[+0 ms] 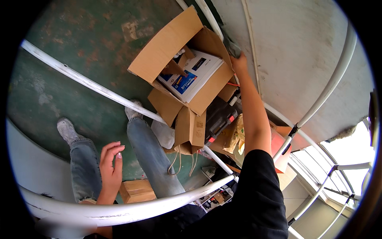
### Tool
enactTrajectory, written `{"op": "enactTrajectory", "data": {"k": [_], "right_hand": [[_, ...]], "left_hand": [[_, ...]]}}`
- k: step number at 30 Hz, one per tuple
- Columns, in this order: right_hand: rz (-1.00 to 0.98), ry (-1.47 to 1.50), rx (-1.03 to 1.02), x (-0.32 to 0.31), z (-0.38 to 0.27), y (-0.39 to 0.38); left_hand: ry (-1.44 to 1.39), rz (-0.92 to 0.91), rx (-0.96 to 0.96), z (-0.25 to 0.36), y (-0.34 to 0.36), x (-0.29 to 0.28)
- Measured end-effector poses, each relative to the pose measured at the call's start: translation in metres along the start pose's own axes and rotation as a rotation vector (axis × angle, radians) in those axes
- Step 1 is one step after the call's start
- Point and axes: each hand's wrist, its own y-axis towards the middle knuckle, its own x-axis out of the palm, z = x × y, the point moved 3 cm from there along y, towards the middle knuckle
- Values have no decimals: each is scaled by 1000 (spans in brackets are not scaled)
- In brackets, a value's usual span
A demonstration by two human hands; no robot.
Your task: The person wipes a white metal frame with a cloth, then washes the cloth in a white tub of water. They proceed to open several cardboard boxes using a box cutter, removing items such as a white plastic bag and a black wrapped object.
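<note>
My right arm reaches far forward, and my right hand (238, 63) is closed on a grey-green cloth (232, 47). The cloth lies against a white pipe (210, 16) beside the wall; my fingers are partly hidden. Just left of this hand stands an open cardboard box (213, 89) with its flaps up, holding a flat white package (207, 65) with blue and black labels. My left hand (110, 167) hangs in the air above the floor, beside my leg, its fingers loosely bent and apart from the thumb. Nothing is in it.
White pipes cross the space, one (91, 85) over the floor and a curved one (131, 213) close in front of me. A black tool case (219, 119), a paper bag (191, 129) and a small carton (137, 191) stand around my legs. A grey wall (290, 51) rises at right.
</note>
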Motion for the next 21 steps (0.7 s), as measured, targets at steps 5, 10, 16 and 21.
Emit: {"op": "enactTrajectory", "data": {"k": [5, 10, 16, 21], "right_hand": [[-138, -131, 356, -31, 101, 5], [-147, -412, 404, -33, 122, 1], [-147, 120, 498, -11, 22, 21], [-273, 380, 316, 15, -104, 58]], "left_hand": [[-13, -25, -38, 4, 2, -2], [-56, -9, -72, 11, 7, -2], [-109, -6, -77, 29, 12, -2], [-173, 5, -74, 37, 14, -11]]}}
